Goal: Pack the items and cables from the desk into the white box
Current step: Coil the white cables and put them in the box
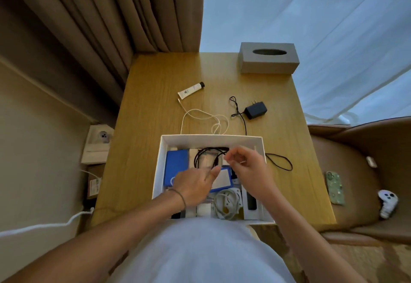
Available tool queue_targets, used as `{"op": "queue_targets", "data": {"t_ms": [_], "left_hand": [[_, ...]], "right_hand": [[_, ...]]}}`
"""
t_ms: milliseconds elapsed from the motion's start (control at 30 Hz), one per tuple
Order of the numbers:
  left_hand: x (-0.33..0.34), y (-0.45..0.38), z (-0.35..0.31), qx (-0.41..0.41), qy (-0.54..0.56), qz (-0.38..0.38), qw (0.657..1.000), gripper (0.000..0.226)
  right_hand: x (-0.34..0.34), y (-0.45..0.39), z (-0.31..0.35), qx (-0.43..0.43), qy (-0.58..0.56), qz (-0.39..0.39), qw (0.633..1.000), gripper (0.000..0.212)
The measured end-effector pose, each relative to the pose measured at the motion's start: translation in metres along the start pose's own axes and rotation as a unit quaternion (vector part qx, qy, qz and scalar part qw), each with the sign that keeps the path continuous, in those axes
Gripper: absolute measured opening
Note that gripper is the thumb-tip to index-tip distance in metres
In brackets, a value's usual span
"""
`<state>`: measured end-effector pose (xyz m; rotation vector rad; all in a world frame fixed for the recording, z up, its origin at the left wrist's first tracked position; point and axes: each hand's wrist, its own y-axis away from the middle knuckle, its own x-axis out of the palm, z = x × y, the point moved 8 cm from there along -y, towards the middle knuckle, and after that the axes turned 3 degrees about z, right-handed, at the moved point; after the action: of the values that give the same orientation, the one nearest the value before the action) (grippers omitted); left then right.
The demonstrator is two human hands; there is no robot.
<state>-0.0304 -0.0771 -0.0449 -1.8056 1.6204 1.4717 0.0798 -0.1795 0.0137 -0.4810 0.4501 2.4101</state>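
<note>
Both my hands are over the white box, which sits at the near edge of the desk. My right hand has fingers curled, thumb & forefinger pinching a black cable that's coiled inside the box at the far end. My left hand reaches in w/ fingers fairly straight, fingertips resting near the blue card holder; can't tell if it grips anything.

In the box: blue case on the left, white cable bundle near side, black stick-shaped thing at right.

Still on the desk, beyond the box: white cable looped, one end running behind the box wall; black adapter w/ its cord; white tube w/ black cap. A black loop lies just right of the box. Grey tissue box at the far right corner.
</note>
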Motion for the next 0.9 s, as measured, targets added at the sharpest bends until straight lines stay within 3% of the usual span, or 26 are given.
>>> {"op": "queue_targets", "data": {"t_ms": [100,267,467,633,900], "left_hand": [[0.021,-0.004,-0.008,0.024,-0.080,0.010,0.996,0.056],[0.050,-0.002,-0.027,0.083,-0.138,0.013,0.987,0.051],[0.066,-0.008,-0.024,0.078,-0.009,0.057,0.995,0.019],[0.059,-0.005,-0.026,0.052,0.177,0.077,0.980,0.033],[-0.010,-0.003,-0.028,0.120,0.182,-0.009,0.976,0.017]], "right_hand": [[0.002,0.011,-0.017,0.030,-0.002,-0.001,1.000,0.029],[0.005,0.024,-0.034,0.058,-0.019,0.009,0.998,0.032],[0.005,0.026,-0.042,0.066,-0.021,0.012,0.998,0.029],[0.008,0.024,-0.041,0.056,-0.031,0.015,0.998,0.033],[-0.003,0.003,-0.017,-0.006,-0.012,0.000,1.000,0.031]]}}
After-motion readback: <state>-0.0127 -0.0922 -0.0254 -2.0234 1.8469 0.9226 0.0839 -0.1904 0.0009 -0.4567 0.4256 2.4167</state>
